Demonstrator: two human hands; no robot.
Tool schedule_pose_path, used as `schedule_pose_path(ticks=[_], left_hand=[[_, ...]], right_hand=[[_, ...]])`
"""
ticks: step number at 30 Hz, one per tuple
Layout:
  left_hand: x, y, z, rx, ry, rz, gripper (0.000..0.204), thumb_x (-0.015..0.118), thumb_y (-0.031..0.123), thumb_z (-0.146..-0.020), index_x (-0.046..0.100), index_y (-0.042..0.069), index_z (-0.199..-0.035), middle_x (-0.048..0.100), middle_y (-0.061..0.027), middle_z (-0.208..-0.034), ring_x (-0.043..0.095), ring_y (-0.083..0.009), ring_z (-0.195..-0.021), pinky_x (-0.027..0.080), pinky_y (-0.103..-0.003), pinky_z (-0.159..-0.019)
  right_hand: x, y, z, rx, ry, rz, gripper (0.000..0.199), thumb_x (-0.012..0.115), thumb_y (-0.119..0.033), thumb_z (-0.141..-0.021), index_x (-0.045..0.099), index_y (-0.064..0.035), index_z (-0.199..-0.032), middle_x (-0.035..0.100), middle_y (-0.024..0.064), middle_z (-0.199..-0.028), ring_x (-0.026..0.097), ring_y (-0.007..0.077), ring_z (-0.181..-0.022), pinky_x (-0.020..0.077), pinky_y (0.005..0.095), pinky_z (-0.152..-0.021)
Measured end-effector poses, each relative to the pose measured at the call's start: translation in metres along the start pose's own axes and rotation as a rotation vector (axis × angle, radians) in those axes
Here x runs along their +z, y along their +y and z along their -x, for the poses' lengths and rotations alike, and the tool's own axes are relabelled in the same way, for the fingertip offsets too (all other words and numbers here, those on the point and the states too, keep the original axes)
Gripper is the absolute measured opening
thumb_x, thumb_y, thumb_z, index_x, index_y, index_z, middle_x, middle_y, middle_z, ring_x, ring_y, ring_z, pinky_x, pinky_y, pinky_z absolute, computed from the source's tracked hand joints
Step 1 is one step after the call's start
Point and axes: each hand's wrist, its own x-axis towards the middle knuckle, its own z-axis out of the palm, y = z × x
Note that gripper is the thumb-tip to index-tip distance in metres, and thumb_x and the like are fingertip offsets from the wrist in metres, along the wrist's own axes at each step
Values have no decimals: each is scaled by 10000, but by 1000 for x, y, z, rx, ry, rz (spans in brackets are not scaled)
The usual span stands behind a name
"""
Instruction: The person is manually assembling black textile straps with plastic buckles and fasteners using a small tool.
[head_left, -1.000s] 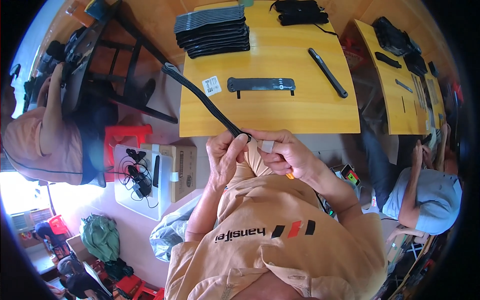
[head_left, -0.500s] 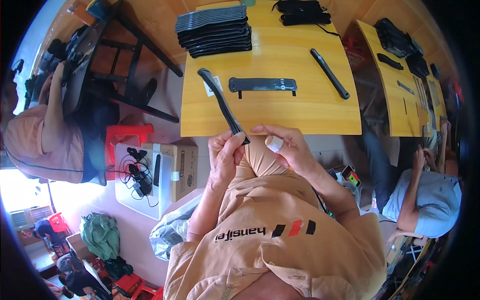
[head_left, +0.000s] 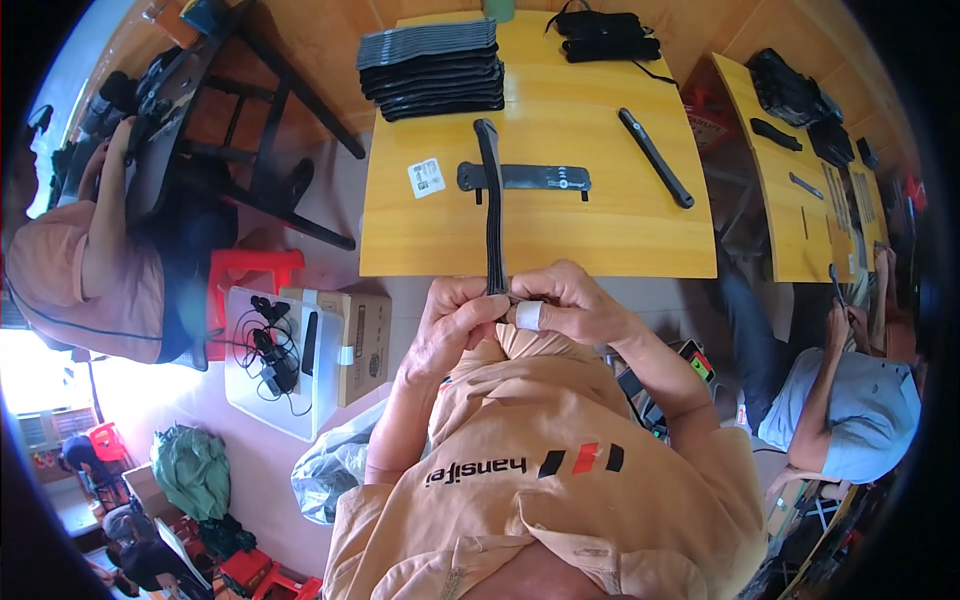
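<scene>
A long, narrow black strap-like strip stands nearly upright, its far end over the table. My left hand is closed around its lower end, thumb on top. My right hand, with white tape round its thumb, pinches at that same end, fingertips against those of the left. What lies between the fingertips is mostly hidden. Behind the strip, a flat dark band with two short tabs lies on the yellow table, partly covered by it. A white label card lies left of the band.
Another black strip lies at the table's right. A stack of black strips and a black bundle sit at the back. To the left are a clear bin with cables and a red stool. People sit on both sides.
The strip has swung from leaning left to almost upright, uncovering the label card. My right hand, apart and open before, has moved left and closed at the strip's lower end.
</scene>
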Motion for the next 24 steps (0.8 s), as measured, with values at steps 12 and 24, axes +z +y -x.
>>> schedule_pose_path(ticks=[12, 24], left_hand=[[20, -3, 5, -8, -237, 646, 289, 550, 198, -805, 490, 63, -557, 371, 32, -433, 272, -33, -342, 205, -189, -348], [4, 15, -3, -104, 10, -296, 386, 537, 336, -868, 588, 3, -681, 431, 30, -497, 385, -34, -451, 282, -198, -398]], right_hand=[[9, 19, 1, 139, -185, -1221, 255, 493, -189, -836, 443, -84, -610, 366, -10, -401, 292, 57, -271, 213, 201, -266], [7, 17, 0, 45, 151, -421, 175, 497, -133, -825, 503, -36, -680, 431, -8, -499, 363, 29, -387, 284, 188, -359]])
